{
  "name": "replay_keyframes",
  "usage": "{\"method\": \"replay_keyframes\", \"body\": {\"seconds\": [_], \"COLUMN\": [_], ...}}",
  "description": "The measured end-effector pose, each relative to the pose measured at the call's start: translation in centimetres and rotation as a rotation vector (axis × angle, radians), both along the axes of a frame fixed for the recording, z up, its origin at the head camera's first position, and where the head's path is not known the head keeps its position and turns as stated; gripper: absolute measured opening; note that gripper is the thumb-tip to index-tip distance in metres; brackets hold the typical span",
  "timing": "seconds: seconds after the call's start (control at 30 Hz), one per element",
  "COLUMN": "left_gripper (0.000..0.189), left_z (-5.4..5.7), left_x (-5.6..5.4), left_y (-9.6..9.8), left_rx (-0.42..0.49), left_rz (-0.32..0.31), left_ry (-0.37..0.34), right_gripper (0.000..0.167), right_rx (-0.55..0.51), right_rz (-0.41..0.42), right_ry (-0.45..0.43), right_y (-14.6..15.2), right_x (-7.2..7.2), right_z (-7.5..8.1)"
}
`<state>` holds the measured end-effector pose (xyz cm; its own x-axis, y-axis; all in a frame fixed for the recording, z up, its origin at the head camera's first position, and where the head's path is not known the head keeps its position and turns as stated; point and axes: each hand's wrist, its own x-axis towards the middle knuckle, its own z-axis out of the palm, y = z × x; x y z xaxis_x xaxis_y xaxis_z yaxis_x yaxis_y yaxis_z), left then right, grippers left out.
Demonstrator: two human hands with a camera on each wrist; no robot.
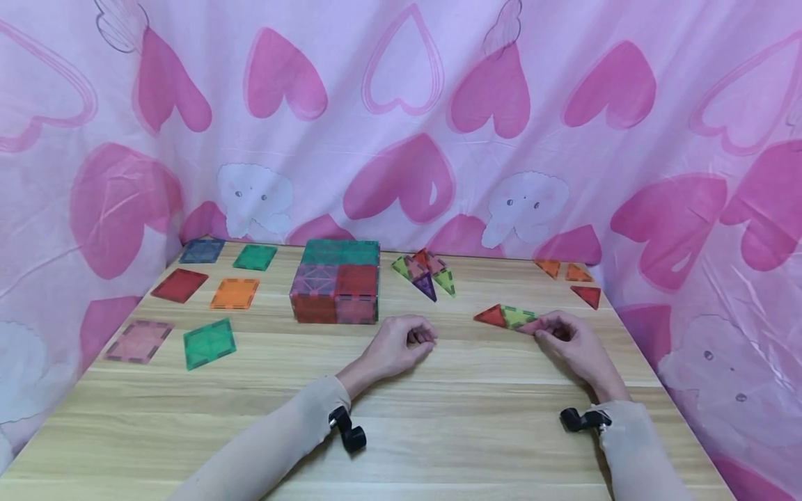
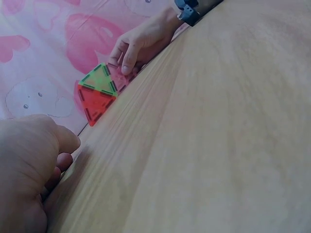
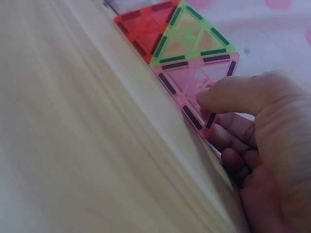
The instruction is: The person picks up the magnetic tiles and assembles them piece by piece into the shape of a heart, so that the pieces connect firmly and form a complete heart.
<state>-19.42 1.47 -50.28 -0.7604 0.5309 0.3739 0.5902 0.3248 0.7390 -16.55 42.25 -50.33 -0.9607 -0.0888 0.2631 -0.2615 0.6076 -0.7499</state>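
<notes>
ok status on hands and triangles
Right hand pinching pink triangle. Left hand empty. Pink touches green triangle, green touches red triangle. Tile box beyond left hand, seemingly not blocking.

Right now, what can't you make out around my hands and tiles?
Head view: the outer far side of the multicoloured boxy plastic block, turned away.
Left wrist view: part of the left hand, cut off by the left edge.
Right wrist view: part of the pink translucent plastic triangle, covered by the right hand.

Evenly bright head view, dimmer wrist views, tabletop [image 3: 87,141] softly blurred in right wrist view
</notes>
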Motion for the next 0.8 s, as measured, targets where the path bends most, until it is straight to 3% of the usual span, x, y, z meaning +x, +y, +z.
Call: {"method": "replay_keyframes", "body": {"seconds": [0.13,0.4,0.6,0.8], "left_gripper": [0.011,0.01,0.01,0.011], "left_z": [0.0,0.0,0.1,0.2], "left_x": [0.0,0.0,0.1,0.1], "left_y": [0.0,0.1,0.1,0.1], "left_rx": [0.004,-0.003,-0.007,-0.011], "left_rz": [-0.002,-0.001,0.008,0.015], "left_ry": [-0.001,0.003,-0.002,-0.011], "right_gripper": [0.021,0.022,0.021,0.02], "right_rx": [-0.024,-0.036,0.011,0.014], "right_rz": [-0.058,-0.119,-0.169,-0.167], "right_ry": [0.032,0.065,0.07,0.1], "right_y": [0.9,-0.3,-2.2,-4.7], "right_x": [-0.2,-0.5,-2.1,-4.2], "right_z": [-0.1,-0.2,-0.5,-0.5]}}
